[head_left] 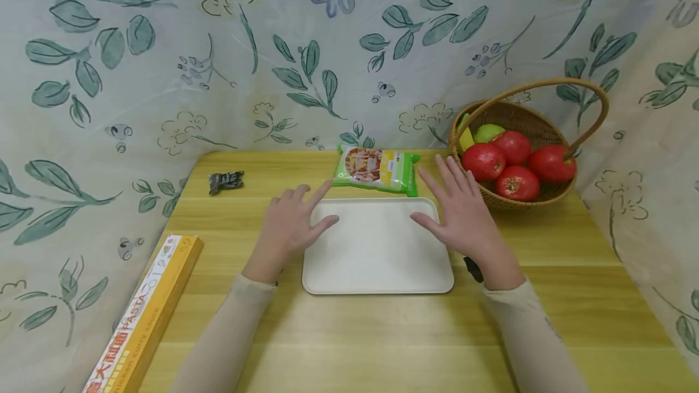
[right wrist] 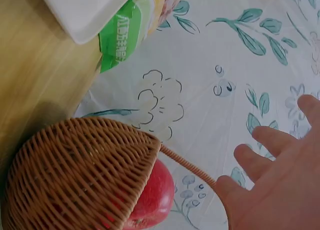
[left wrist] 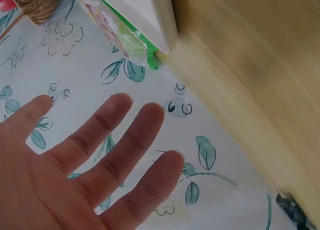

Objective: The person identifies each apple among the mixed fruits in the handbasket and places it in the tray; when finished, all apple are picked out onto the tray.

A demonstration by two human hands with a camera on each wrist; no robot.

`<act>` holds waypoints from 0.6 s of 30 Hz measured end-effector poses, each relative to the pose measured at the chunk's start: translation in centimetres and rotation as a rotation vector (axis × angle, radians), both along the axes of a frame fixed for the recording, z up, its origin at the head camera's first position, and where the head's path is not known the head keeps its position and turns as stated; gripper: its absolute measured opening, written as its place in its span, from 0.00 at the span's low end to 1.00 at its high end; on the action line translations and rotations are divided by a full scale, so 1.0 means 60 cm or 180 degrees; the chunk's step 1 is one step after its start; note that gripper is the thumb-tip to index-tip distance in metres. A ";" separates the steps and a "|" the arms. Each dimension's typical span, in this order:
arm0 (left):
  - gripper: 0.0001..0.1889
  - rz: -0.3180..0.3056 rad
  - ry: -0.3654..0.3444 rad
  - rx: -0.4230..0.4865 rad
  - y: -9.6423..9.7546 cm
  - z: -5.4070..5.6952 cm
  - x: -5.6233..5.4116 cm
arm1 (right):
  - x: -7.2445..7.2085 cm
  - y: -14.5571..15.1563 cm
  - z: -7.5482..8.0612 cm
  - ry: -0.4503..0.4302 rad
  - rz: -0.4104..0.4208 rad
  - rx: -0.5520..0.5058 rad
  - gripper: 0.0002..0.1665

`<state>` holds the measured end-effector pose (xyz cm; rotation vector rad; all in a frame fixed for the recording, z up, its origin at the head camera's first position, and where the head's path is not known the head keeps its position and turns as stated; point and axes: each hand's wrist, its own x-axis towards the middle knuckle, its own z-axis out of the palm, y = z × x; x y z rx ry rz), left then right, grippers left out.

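My left hand (head_left: 292,220) hovers by the left side of a white rectangular tray (head_left: 377,247), fingers spread and holding nothing. Over the tray's right side is my right hand (head_left: 464,214), its fingers stretched out and also holding nothing. Behind the tray lies a green and white plastic food packet (head_left: 377,170) with a picture on its front. The right fingertips appear near a wicker basket (head_left: 537,129) that holds several red fruits (head_left: 517,184), a green fruit (head_left: 488,133) and something yellow (head_left: 466,138). In the right wrist view the basket (right wrist: 75,170) is below the packet (right wrist: 120,37).
A small black wrapped item (head_left: 226,182) lies at the table's back left. Along the left edge is a long yellow and white pasta box (head_left: 147,314). The basket's tall handle (head_left: 601,108) leans right. A flower-patterned cloth (head_left: 338,35) hangs behind the wooden table (head_left: 371,344).
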<state>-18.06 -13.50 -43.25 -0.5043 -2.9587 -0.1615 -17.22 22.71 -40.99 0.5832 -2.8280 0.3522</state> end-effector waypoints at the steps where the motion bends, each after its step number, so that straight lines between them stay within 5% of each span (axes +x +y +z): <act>1: 0.42 0.0056 -0.0081 0.0031 -0.002 -0.002 0.001 | 0.000 0.003 0.003 0.0027 0.0007 -0.0064 0.54; 8: 0.41 0.0237 -0.0507 0.0308 -0.017 -0.028 -0.006 | -0.001 0.034 0.034 0.0084 -0.0103 -0.0754 0.59; 18: 0.34 0.0109 -0.1247 0.1111 -0.045 -0.070 -0.020 | -0.013 0.085 0.058 0.0137 -0.0453 -0.1647 0.63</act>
